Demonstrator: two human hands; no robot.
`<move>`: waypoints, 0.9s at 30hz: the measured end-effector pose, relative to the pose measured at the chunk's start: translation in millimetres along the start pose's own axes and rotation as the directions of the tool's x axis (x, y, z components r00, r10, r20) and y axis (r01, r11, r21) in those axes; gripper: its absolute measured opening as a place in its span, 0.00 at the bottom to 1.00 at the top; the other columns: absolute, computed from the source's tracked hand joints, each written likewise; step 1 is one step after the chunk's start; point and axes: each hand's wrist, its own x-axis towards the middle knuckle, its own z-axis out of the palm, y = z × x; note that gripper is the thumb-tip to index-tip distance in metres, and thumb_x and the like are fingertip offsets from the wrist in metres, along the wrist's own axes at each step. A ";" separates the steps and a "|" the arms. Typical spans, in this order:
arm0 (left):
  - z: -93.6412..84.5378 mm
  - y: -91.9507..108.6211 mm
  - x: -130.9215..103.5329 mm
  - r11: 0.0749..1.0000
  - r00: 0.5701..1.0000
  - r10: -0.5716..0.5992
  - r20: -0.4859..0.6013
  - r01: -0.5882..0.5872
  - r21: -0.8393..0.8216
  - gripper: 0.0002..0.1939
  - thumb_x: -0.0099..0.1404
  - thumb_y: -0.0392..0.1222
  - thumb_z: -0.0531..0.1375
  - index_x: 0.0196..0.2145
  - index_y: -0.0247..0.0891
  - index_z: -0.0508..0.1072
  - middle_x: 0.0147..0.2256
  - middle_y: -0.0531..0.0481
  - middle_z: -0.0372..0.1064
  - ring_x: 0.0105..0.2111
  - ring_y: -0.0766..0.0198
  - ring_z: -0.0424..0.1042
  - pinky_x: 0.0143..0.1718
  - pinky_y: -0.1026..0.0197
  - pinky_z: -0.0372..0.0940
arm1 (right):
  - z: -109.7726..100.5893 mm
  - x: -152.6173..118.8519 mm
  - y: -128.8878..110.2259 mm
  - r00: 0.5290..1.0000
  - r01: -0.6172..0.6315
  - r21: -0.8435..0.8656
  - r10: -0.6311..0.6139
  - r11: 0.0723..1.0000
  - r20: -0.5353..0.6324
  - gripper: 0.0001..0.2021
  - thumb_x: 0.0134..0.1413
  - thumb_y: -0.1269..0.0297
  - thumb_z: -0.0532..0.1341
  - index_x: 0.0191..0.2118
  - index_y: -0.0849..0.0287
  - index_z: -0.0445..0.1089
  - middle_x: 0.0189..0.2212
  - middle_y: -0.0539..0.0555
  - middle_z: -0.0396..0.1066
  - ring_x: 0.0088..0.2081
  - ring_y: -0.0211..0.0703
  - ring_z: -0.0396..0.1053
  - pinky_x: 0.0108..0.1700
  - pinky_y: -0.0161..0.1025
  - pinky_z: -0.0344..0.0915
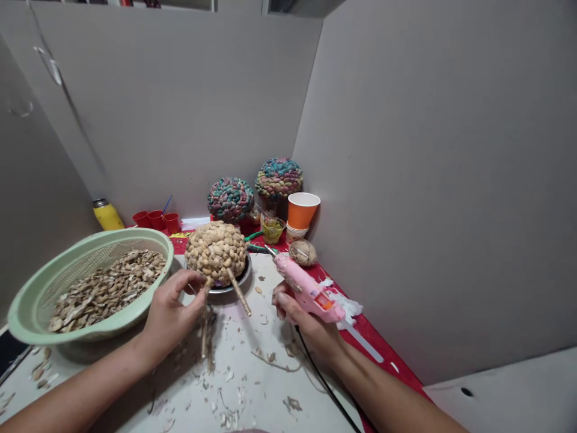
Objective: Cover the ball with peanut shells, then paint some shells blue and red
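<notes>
A rounded dome covered in peanut shells rests on a round metal dish, with thin brown sticks poking out toward me. My left hand is at its near left side, thumb and fingertips pinched around the upper part of the left stick. The other stick juts out free to the right. In my right hand is a pink hot glue gun, its nozzle pointing up and left, apart from the dome. A clear glue stick protrudes from the gun's back.
A green basket of peanut shells stands left. Shell bits litter the white table. Behind are two coloured shell domes, red cups, an orange cup, twine and a yellow bottle. Walls enclose the back and right.
</notes>
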 end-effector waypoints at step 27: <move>28.5 -19.0 11.9 0.878 0.921 0.389 -0.029 -0.361 0.315 0.06 0.64 0.32 0.62 0.39 0.39 0.73 0.34 0.47 0.79 0.34 0.58 0.78 0.39 0.57 0.72 | 0.2 6.7 -13.1 0.998 -0.062 -0.041 0.061 0.997 -0.014 0.17 0.54 0.49 0.63 0.27 0.57 0.66 0.21 0.48 0.61 0.24 0.38 0.60 0.27 0.36 0.59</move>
